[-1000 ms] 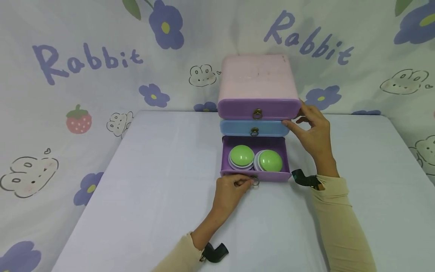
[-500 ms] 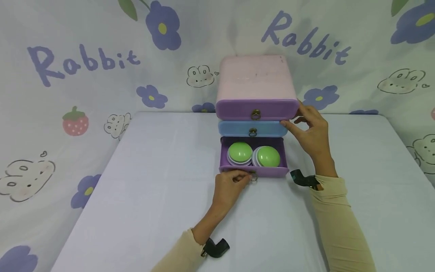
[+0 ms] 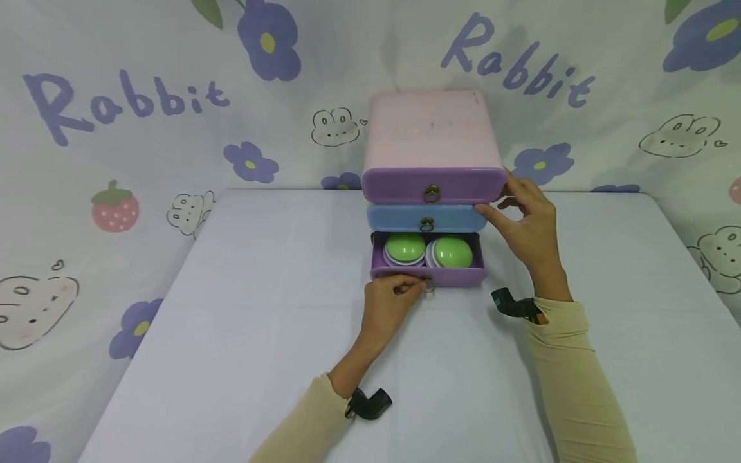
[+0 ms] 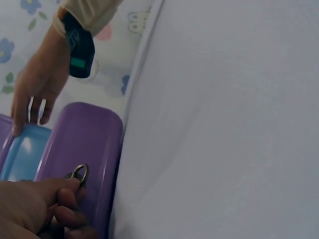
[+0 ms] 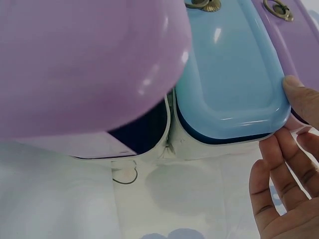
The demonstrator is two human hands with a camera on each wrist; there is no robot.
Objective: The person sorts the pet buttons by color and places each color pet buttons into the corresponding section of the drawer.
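Note:
A small drawer cabinet with a pink top stands at the back of the table. Its bottom purple drawer juts partway out. Inside sit two green-domed round things with white bases, a left one and a right one, partly covered by the drawer above. My left hand pinches the drawer's ring pull between thumb and fingers. My right hand rests against the cabinet's right side, its thumb touching the edge of the blue middle drawer and its fingers extended along the side.
The top purple drawer and the blue one look closed in the head view. White cloth covers the table. Behind the cabinet hangs a printed curtain with flowers and rabbits. Each wrist carries a black camera.
My left hand has pushed the bottom drawer inward, away from me, so less of the green-domed things shows. My right hand keeps its place on the cabinet. The head view has shifted slightly.

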